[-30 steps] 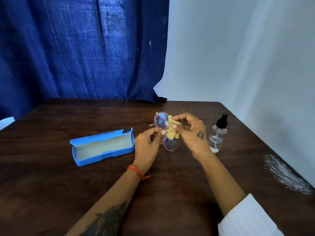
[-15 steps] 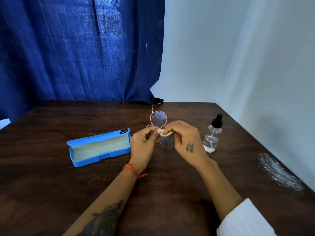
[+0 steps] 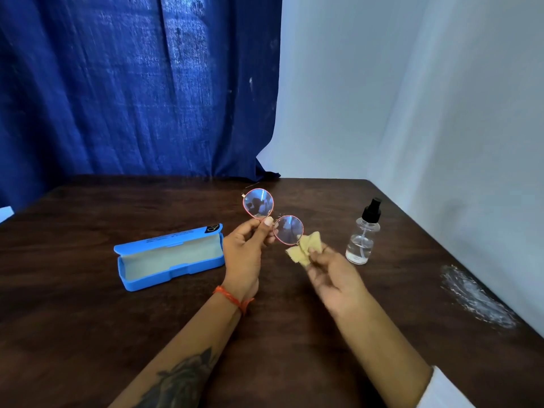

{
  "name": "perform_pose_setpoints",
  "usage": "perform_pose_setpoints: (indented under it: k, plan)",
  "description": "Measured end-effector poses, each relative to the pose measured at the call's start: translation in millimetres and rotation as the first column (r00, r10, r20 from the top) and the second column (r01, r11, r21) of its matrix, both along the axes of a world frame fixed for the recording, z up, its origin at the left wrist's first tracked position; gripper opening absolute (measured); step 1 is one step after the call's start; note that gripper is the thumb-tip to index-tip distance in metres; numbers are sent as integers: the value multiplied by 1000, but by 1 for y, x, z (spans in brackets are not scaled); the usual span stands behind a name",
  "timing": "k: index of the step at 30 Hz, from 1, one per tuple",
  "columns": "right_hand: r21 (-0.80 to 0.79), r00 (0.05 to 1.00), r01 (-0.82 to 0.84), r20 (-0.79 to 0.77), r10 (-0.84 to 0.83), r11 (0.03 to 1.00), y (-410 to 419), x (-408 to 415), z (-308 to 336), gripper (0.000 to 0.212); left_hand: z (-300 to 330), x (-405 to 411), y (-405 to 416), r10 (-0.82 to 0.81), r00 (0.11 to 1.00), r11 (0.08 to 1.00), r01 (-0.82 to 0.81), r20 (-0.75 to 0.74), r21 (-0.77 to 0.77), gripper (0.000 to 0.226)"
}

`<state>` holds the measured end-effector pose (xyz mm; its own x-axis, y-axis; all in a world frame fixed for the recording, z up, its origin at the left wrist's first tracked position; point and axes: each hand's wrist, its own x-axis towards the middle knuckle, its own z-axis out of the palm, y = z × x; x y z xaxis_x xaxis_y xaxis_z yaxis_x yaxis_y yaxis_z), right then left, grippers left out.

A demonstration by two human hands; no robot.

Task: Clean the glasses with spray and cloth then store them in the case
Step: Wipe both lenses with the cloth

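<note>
My left hand (image 3: 245,251) pinches the pink-rimmed round glasses (image 3: 288,229) at the bridge and holds them up above the table, both lenses facing me. My right hand (image 3: 332,273) holds a crumpled tan cloth (image 3: 304,250) just below and right of the nearer lens, barely apart from it. The open blue case (image 3: 167,257) lies on the table left of my left hand, its pale lining showing. A clear spray bottle (image 3: 362,235) with a black pump stands upright to the right of the cloth.
The dark wooden table (image 3: 88,319) ends at a white backdrop on the right and a blue curtain behind. A crumpled clear plastic wrap (image 3: 474,295) lies near the right edge. A white corner (image 3: 5,213) shows at the far left.
My right hand has pulled the cloth off the lens, down and to the right. The glasses have turned so both lenses now show side by side.
</note>
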<state>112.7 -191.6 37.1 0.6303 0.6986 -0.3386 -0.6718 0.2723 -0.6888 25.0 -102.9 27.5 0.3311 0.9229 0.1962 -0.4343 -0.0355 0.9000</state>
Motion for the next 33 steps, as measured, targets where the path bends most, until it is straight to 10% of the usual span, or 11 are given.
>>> perform_pose_setpoints:
  k: [4, 25, 29, 31, 33]
  plan:
    - [114, 965, -69, -245, 96, 991, 6, -26, 0, 30, -3, 3, -2, -4, 999, 994, 10, 52, -112, 8]
    - [128, 942, 22, -335, 23, 992, -6, -14, 11, 17, 2, 1, -2, 41, 997, 995, -46, -63, -93, 5]
    - [-36, 970, 146, 200, -136, 989, -8, -18, 5, 25, 4, -1, -2, 65, 989, 996, -56, -132, 71, 10]
    - [-2, 745, 289, 628, -223, 957, -8, -17, 9, 28, 3, -2, -1, 91, 976, 987, -62, -196, 149, 12]
    - [92, 301, 329, 933, -197, 940, -5, -14, 23, 29, 1, -3, 0, 112, 964, 976, -61, -242, 209, 10]
